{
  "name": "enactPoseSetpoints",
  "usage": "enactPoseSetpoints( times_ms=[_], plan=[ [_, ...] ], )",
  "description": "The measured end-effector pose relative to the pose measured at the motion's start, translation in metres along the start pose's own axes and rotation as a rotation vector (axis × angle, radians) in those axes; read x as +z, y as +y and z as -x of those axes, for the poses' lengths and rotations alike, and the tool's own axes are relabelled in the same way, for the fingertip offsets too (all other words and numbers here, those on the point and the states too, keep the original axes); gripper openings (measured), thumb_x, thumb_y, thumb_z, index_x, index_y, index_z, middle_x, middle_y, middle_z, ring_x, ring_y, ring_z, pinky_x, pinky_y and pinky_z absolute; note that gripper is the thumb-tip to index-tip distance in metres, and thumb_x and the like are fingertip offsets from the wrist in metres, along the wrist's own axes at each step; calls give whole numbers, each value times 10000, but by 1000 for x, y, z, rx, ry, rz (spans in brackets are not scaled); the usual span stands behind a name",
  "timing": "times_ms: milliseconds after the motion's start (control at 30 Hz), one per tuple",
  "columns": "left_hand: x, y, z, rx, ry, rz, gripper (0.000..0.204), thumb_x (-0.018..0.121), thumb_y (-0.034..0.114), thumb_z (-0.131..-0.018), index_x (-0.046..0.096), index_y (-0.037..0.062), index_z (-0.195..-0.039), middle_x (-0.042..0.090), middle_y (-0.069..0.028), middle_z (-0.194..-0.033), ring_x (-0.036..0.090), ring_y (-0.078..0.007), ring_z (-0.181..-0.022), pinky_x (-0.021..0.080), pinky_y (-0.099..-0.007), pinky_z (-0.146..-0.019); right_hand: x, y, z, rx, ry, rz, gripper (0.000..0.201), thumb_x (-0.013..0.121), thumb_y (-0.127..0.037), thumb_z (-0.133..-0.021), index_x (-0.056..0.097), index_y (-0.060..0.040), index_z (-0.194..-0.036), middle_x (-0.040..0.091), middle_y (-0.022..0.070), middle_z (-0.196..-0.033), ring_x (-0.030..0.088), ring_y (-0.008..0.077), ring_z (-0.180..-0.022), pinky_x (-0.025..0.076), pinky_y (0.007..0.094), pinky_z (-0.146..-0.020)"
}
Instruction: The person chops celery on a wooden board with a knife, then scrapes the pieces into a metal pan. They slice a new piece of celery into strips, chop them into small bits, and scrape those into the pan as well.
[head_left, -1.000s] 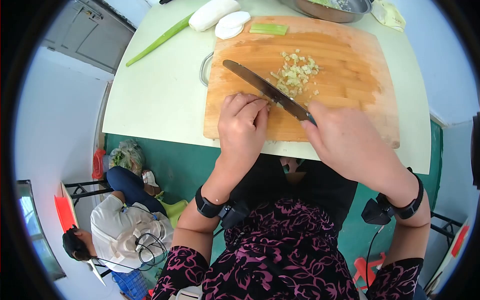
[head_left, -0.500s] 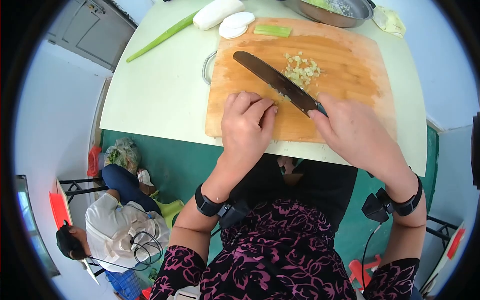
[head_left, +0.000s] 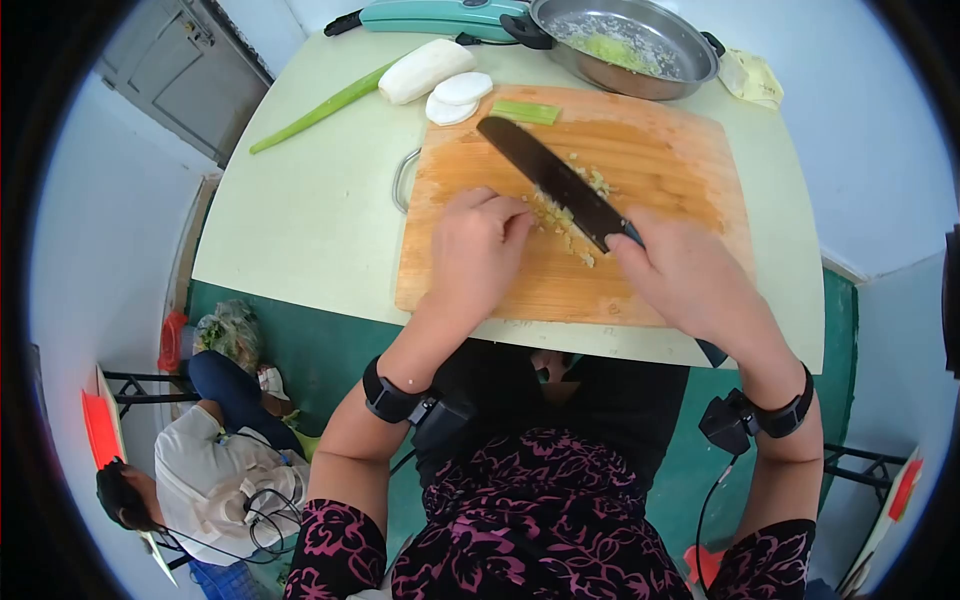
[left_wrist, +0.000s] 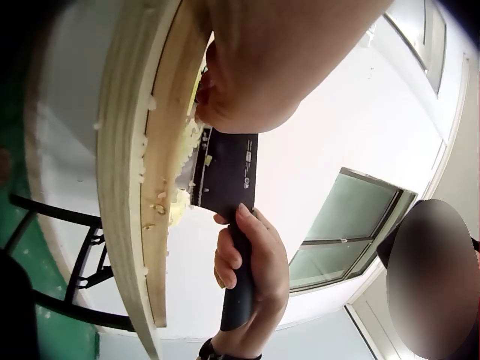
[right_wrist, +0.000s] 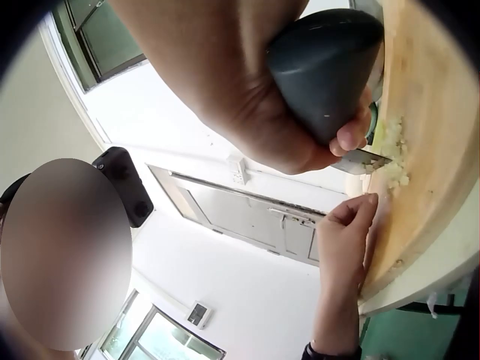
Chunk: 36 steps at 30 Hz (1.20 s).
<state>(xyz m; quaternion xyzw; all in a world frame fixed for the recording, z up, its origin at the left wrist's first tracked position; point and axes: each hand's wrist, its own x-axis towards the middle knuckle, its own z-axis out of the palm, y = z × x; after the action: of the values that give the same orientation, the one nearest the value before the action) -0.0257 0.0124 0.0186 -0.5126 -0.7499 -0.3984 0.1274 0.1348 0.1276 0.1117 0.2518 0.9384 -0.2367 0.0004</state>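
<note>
My right hand [head_left: 690, 270] grips the dark handle of a kitchen knife [head_left: 550, 180], its fingers wrapped round it in the left wrist view. The broad dark blade slants over the cutting board [head_left: 450, 280] and covers part of a pile of finely chopped pale green vegetable [head_left: 555, 215]. Bits cling to the blade. Just left of the blade, my left hand [head_left: 475, 245] rests at the board with fingers curled and thumb against the forefinger; nothing shows in its grasp. In the right wrist view, the left fingertips [right_wrist: 371, 199] sit close to the chopped bits [right_wrist: 396, 161].
Behind the board lie a cut green stalk [head_left: 525, 111], white radish slices [head_left: 463, 90], a peeled white radish [head_left: 425, 70] and a long green stalk [head_left: 320, 110]. A steel pan [head_left: 640, 80] and a teal appliance [head_left: 440, 15] stand at the back. Another person [head_left: 220, 470] sits at lower left.
The head view has tilted up, showing more of the pan and the teal appliance. The blade now lies over the chopped pile, which spreads further toward the near edge. The left hand stays beside it.
</note>
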Motion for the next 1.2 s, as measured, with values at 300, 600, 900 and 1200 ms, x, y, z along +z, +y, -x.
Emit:
enactPoseSetpoints(
  times_ms=[300, 600, 900, 1200],
  plan=[
    [-18, -1, 23, -75, -1, -29, 58, 704, 33, -753, 678, -13, -777, 578, -100, -682, 568, -234, -639, 461, -334, -583, 10, 3, 1, -59, 26, 54, 252, 501, -225, -922, 528, 20, -870, 571, 239, -716, 557, 433, -700, 426, 493, -637],
    [-17, -1, 23, -68, -16, -38, 69, 707, 32, -753, 670, -18, -781, 573, -104, -689, 579, -245, -646, 470, -329, -581, 7, 8, -2, 15, 34, 79, 268, 501, -232, -917, 524, 30, -863, 571, 254, -726, 556, 440, -735, 427, 501, -651],
    [-18, -2, 25, -40, -6, -51, 75, 710, 40, -760, 669, -18, -786, 572, -103, -692, 586, -239, -625, 476, -323, -577, 0, 19, -7, -26, 38, 111, 290, 475, -251, -913, 585, 16, -883, 616, 224, -764, 600, 411, -761, 474, 496, -697],
    [-26, 2, 27, -64, -47, -13, 104, 731, 66, -754, 670, -8, -794, 584, -103, -730, 594, -232, -663, 483, -313, -590, -19, 15, -1, 91, -29, 27, 310, 465, -257, -914, 584, 28, -894, 610, 246, -796, 591, 422, -798, 462, 497, -735]
  ],
)
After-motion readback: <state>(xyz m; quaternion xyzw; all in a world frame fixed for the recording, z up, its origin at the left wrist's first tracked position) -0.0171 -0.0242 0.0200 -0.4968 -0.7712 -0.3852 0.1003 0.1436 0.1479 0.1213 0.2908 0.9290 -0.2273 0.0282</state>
